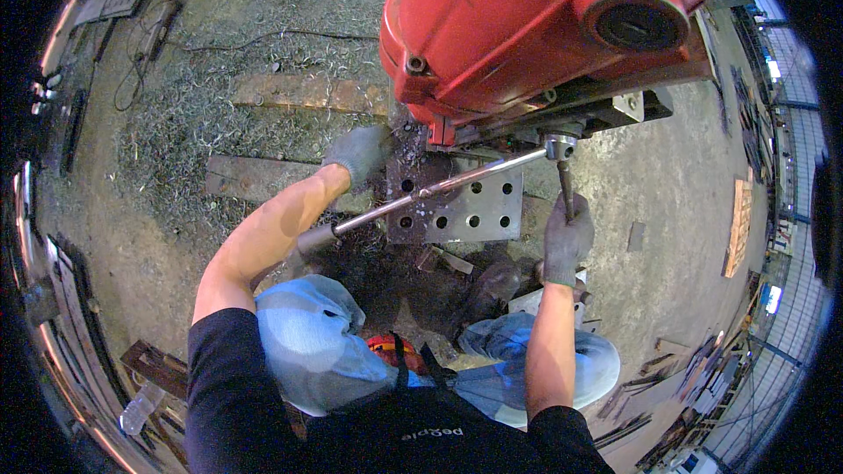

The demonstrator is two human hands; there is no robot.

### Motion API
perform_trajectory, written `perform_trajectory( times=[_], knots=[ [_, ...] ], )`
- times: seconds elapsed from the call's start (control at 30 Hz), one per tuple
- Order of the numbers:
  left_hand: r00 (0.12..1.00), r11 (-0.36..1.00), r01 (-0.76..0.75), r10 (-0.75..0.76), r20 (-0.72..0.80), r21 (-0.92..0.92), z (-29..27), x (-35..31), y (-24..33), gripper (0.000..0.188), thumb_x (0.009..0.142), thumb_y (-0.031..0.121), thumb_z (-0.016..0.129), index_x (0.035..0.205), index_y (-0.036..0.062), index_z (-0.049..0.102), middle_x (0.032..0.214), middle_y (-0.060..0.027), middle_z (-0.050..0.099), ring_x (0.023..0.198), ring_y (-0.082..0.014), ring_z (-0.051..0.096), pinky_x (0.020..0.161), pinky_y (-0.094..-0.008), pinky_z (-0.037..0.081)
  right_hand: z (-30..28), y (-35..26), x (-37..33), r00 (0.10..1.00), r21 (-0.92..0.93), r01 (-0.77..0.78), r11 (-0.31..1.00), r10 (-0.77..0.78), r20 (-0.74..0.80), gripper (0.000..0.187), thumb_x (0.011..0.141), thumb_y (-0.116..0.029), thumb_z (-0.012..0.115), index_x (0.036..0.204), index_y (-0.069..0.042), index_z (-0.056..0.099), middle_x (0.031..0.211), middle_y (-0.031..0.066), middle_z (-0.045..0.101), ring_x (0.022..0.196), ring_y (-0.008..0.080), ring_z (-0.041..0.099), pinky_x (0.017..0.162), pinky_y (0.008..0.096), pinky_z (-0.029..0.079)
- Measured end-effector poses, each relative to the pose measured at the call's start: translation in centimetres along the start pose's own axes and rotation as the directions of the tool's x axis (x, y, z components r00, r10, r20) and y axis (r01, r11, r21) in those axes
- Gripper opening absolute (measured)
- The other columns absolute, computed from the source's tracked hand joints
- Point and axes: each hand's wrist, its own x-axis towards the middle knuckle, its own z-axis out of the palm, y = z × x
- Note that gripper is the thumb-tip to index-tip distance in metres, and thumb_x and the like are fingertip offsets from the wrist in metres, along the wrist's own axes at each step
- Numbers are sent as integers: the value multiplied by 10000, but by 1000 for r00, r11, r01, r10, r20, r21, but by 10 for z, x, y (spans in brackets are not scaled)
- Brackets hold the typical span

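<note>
A red drilling machine fills the upper middle. Beneath its front edge lies a grey metal plate with rows of round holes. From a hub on the machine, a long steel bar slants down across the plate to the left, ending in a dark grip. My right hand, in a grey glove, is closed round a second, shorter lever handle at the same hub. My gloved left hand reaches to the plate's far left corner, beside the machine's underside. Its fingertips are dark and blurred, and whatever they touch is hidden.
Metal shavings litter the floor on the left, around flat steel bars. A cable runs across behind them. Stacked metal pieces lie at lower right. A clear bottle is at lower left.
</note>
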Motion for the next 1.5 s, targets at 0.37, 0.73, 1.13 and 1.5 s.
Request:
perform_trajectory(
  times=[0.37,0.73,1.13,1.5],
  knots=[
    [997,997,-72,72,-42,-2,-6,3,10,317,888,339,567,1054,97,688,1020,-227,696,971,-427,665,796,-521,524,-1,-1,1,1000,37,-14,999,14,-8,289,933,-363,617,1036,-100,679,830,172,690,771,336,680,682,415,494],
    [986,960,-152,130,106,235,-21,28,15,354,885,375,543,1079,128,707,1002,-213,707,938,-419,679,814,-522,537,-9,-4,3,982,64,-146,987,137,128,329,822,-167,682,1139,-81,672,1061,158,716,986,327,693,834,414,529],
    [981,990,-84,64,182,109,-21,45,-19,397,872,383,544,1173,163,681,1136,-186,688,1050,-392,656,920,-482,511,-1,-7,6,991,7,-83,997,82,101,332,818,-183,695,1136,-92,671,1074,157,712,979,326,693,833,411,531],
    [966,977,106,-57,-250,186,-85,-5,10,381,943,442,531,990,81,642,943,-222,692,916,-427,672,789,-532,527,-5,-7,4,998,37,-44,998,42,55,320,796,-201,709,1101,-109,679,1004,128,720,919,301,696,797,408,528]
  ],
)
